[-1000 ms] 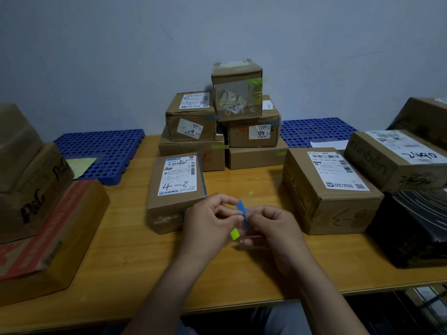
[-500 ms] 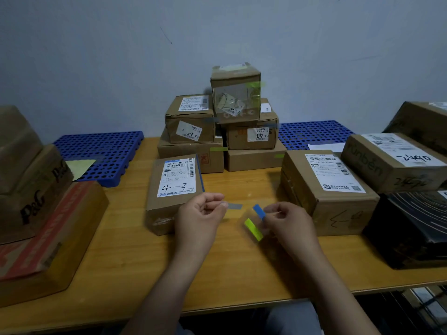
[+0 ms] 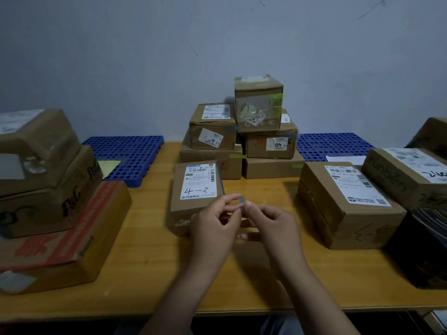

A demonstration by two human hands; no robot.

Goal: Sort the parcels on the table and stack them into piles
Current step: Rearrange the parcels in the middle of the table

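GRIP: left hand (image 3: pixel 214 229) and right hand (image 3: pixel 274 228) meet at frame centre, fingertips pinching a small grey tab (image 3: pixel 241 200) | THING: parcel marked 4-3 (image 3: pixel 193 189) lies flat on the table (image 3: pixel 150 238), just above the left hand | ADVICE: probably a sorting marker; hold its edges, keep it unfolded, press onto bare cardboard.

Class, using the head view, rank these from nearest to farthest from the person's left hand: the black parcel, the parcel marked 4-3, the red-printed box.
1. Parcel marked 4-3, just behind the left hand.
2. Red-printed box, at the table's left.
3. Black parcel, far right.
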